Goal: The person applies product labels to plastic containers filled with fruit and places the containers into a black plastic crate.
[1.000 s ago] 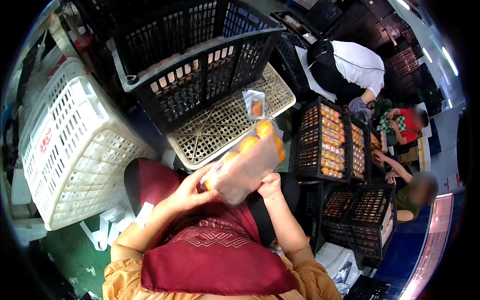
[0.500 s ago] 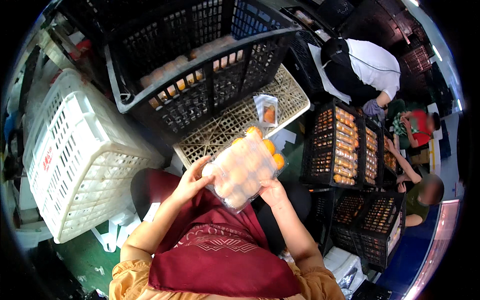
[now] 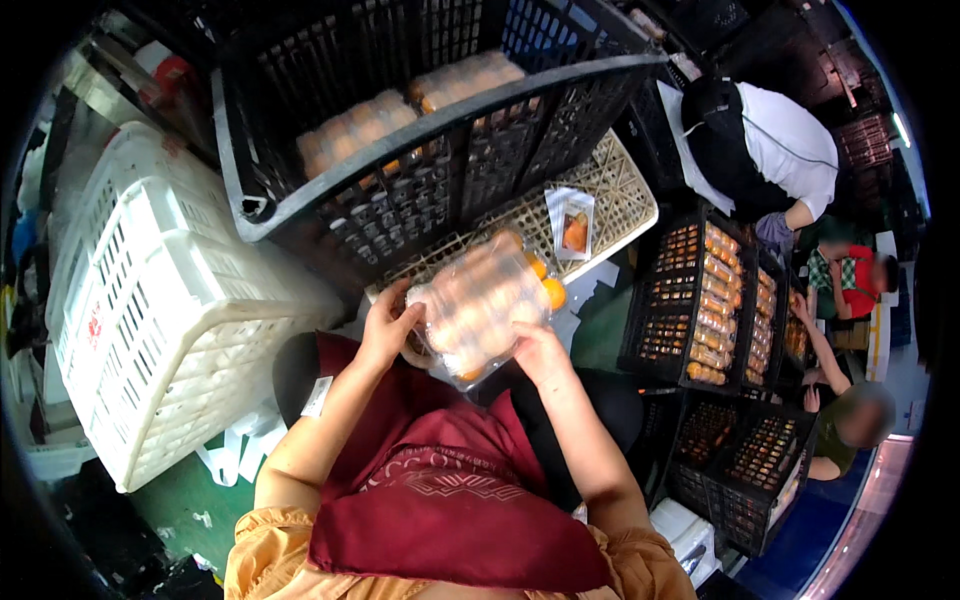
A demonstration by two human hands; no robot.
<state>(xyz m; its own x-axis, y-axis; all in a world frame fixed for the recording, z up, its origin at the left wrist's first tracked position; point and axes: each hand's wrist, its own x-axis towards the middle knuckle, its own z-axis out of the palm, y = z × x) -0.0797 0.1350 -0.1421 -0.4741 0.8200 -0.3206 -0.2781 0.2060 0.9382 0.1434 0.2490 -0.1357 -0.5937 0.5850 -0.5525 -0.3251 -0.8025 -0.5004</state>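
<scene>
- A clear pack (image 3: 480,310) of orange fruit is held between your two hands, above your knees and before the cream base (image 3: 628,192); whether its far edge touches that base, you cannot tell from here;
- Your left hand (image 3: 388,325) pinches the pack's left side, thumb uppermost, fingers curled at the edge; your right hand (image 3: 540,352) pinches the near right corner, some fingers hidden; gripping opposite sides likely keeps thin plastic from sagging;
- Beyond the pack, a black crate (image 3: 480,160) stands on the cream base, probably to lift it off the floor; filled packs (image 3: 360,130) lie inside, seemingly side by side to save room;
- Printed cards (image 3: 575,225) rest beside the crate, apparently for easy reach; a white crate (image 3: 150,260) stands at your left.
</scene>
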